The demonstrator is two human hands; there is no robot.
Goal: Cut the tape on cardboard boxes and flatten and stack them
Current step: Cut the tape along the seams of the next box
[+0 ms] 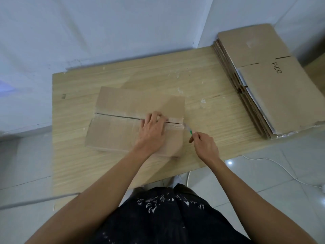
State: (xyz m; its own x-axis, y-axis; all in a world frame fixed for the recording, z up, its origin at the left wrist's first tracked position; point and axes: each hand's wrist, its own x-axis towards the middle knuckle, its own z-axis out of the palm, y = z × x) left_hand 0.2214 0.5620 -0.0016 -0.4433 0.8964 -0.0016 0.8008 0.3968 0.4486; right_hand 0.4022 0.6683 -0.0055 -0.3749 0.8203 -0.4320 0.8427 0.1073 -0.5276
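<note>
A: One cardboard box (pixel 123 136) sits mid-surface on the wooden table (pixel 84 169), top flaps closed. Seam?

B: A dark slit runs along most of it. Clear tape (pixel 175 127) shows at the right end.

A: Left hand?

B: The left hand (pixel 152 132) lies on the box top at the seam, fingers fairly straight, pressing down and gripping nothing.

A: Right hand?

B: The right hand (pixel 204 145) is just off the box's right edge, fingers curled round a small green-handled cutter (pixel 189 130). The tip is at the tape's right end; the blade is blurred.

A: Elsewhere?

B: A stack of flattened boxes (pixel 260 81) sits at the table's far right, top sheet printed PICO, well apart from the box. A white cable (pixel 281 167) lies on the tiled floor.
</note>
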